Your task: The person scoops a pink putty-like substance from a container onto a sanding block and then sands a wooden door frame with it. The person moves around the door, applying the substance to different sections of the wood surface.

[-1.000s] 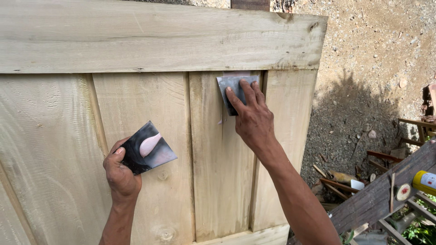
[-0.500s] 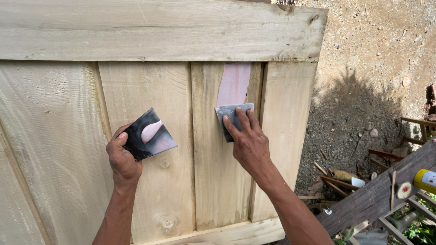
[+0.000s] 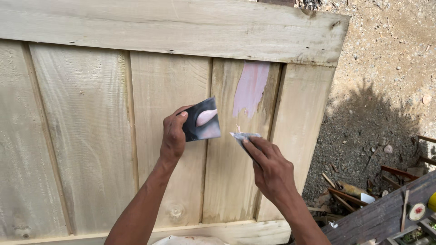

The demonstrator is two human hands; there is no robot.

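The left hand [image 3: 173, 136] gripped a dark board [image 3: 202, 120] carrying pink filler; the right hand [image 3: 271, 170] pinched a scraper [image 3: 244, 137] against the wooden door [image 3: 91, 127]. A tilt could have dropped the filler.

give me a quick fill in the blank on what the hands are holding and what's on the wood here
1. The left hand holds a dark plate with a dab of ____ putty on it.
2. The right hand holds a thin flat ____ by its fingers.
3. The pink smear lies on the wooden panel just below its top ____ board.
4. The ground to the right of the panel is bare ____ and gravel.

Missing words: pink; scraper; horizontal; dirt
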